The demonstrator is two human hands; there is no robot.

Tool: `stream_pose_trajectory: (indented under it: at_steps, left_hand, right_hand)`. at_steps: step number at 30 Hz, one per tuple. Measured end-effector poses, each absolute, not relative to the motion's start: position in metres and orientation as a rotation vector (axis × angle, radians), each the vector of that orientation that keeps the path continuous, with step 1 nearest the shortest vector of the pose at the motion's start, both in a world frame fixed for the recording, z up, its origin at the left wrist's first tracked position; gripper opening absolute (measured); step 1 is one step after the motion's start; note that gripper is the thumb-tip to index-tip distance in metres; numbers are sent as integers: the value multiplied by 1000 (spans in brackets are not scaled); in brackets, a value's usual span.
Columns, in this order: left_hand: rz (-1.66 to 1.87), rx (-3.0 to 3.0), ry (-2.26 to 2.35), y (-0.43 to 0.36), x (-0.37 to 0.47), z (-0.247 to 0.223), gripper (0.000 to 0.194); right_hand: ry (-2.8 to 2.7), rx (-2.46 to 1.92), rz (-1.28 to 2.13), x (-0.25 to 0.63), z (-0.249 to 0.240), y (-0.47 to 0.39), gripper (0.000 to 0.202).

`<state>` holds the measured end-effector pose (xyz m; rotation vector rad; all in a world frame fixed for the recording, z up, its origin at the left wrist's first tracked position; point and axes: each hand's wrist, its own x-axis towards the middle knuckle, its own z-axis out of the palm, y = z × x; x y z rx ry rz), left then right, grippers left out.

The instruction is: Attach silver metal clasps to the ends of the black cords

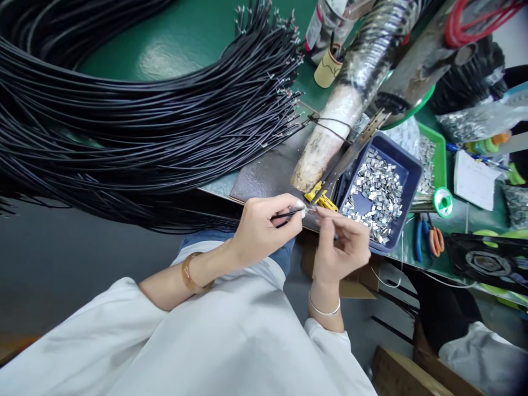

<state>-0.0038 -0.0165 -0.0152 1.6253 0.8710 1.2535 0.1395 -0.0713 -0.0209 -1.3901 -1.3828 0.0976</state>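
My left hand [264,225] is closed in a pinch around a black cable [285,213], whose end points to the right between the thumb and fingers. Just beside it, the fingertips of my right hand [341,245] meet at the cable's end. A tiny shiny bit [310,210] shows between the two hands, too small to tell if it is bare wire or a metal piece. Right of my hands, a dark blue tray [408,157] holds a heap of small silver metal pieces [377,190]. A big bundle of black cables [165,126] with stripped ends lies on the left.
A foil-wrapped duct [330,132] slopes down over the table above my hands, beside a yellow clip-like part [322,197]. Farther right are a green tray [439,148], a solder wire spool [443,202], blue-handled [419,239] and orange-handled pliers [436,241], and a black fan [489,261].
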Motion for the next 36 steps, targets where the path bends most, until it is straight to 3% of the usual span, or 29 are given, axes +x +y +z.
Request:
stream_pose_trajectory:
  at_steps: [24,32,36]
  left_hand:
    - [1138,1641,881,-8,-5,-10,9]
    - [1042,1662,881,-13,-10,-10,10]
    - [830,1805,701,-19,-22,-11,13]
  right_hand:
    - [-1574,-1369,-123,134,-23,-63,18]
    - [-1461,-1314,82,138,-24,-65,16]
    - [-1250,-1226,108,145,-21,-66,18]
